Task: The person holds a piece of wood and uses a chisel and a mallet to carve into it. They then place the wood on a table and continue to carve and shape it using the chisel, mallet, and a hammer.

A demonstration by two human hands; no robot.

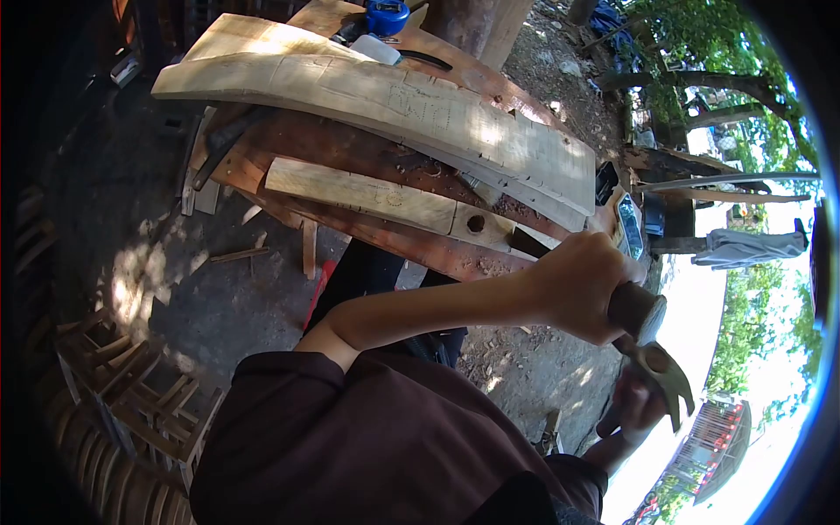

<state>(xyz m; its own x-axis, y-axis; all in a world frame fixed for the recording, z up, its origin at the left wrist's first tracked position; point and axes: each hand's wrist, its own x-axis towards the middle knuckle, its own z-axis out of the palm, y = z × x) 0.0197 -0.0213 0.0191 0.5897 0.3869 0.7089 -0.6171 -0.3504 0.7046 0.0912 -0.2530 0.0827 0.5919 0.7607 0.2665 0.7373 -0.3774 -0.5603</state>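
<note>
My left hand (577, 284) is wrapped round a chisel (636, 311), its dark blade pointing down at the right end of a narrow wooden piece (372, 194). That piece has a dark hole near the blade and faint pencil marks. My right hand (641, 404), partly blurred, grips a claw hammer (669, 381). The hammer's head is close beside the butt of the chisel handle, claw turned outward. Beyond the narrow piece, wide curved boards (394, 103) lie stacked on the reddish wooden bench (350, 144).
A blue tape measure (385, 16) sits at the bench's far side. Near its right end lies a phone-like object (628, 226). Wood shavings are scattered on the bench. Wooden frames (131, 376) stand on the floor to the left, and a grey cloth (752, 247) hangs at the right.
</note>
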